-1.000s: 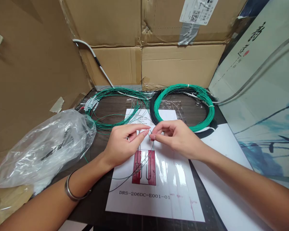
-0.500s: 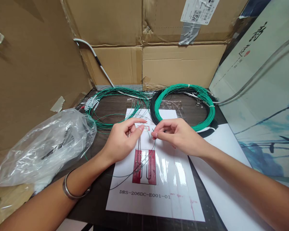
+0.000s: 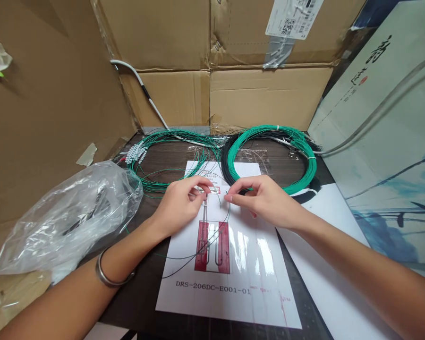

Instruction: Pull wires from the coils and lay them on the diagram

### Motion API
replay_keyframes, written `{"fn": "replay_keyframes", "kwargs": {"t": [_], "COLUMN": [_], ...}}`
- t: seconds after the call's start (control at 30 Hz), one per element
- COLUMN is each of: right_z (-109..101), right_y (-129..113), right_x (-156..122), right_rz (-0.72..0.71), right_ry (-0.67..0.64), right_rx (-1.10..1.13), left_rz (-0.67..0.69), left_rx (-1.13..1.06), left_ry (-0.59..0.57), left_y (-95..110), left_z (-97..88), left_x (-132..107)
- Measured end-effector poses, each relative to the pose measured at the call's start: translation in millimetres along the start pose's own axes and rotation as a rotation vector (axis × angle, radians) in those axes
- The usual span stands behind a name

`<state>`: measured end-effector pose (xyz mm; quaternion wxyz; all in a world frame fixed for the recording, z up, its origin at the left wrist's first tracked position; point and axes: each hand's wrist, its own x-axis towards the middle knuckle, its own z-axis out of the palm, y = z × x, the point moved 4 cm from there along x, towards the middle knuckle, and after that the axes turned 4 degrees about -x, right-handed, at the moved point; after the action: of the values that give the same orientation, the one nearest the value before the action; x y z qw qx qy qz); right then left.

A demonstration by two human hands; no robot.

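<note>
A glossy laminated paper sheet [image 3: 233, 264] is lying on the dark wood-grain table [image 3: 170, 158], beside a crinkled clear plastic bag [image 3: 71, 212], plastic-coated green wire coils [image 3: 286, 141], matt brown cardboard boxes [image 3: 262, 94] and a shiny metal bangle [image 3: 109, 278].

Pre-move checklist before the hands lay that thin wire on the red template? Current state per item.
1. Right hand pinching the thin dark wire: ok.
2. Left hand fingertips on the wire at the top of the red pattern: cannot tell, contact too small to see.
3. Template sheet flat on the table: ok.
4. Wire following the red pattern: not ok, it crosses it slantwise.
5. Green coil off the red pattern: ok.
</note>
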<state>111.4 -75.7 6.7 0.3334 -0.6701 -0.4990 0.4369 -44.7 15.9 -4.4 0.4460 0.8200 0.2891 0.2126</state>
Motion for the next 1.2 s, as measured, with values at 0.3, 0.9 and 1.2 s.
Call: {"fn": "replay_keyframes", "kwargs": {"t": [0.3, 0.9, 1.2], "right_z": [1.9, 9.4, 0.3], "right_y": [-1.8, -9.7, -7.7], "right_x": [-0.6, -5.5, -4.2], "right_rz": [-0.004, -0.12, -0.115], "right_ry": [-0.008, 0.052, 0.167], "right_rx": [0.062, 0.086, -0.196], "left_rz": [0.176, -0.175, -0.281], "left_rx": [0.632, -0.469, -0.518], "left_ry": [0.087, -0.156, -0.212], "left_y": [14.6, 10.9, 4.1], "left_z": [-9.7, 23.3, 35.6], "left_x": [-4.8, -8.7, -9.9]}}
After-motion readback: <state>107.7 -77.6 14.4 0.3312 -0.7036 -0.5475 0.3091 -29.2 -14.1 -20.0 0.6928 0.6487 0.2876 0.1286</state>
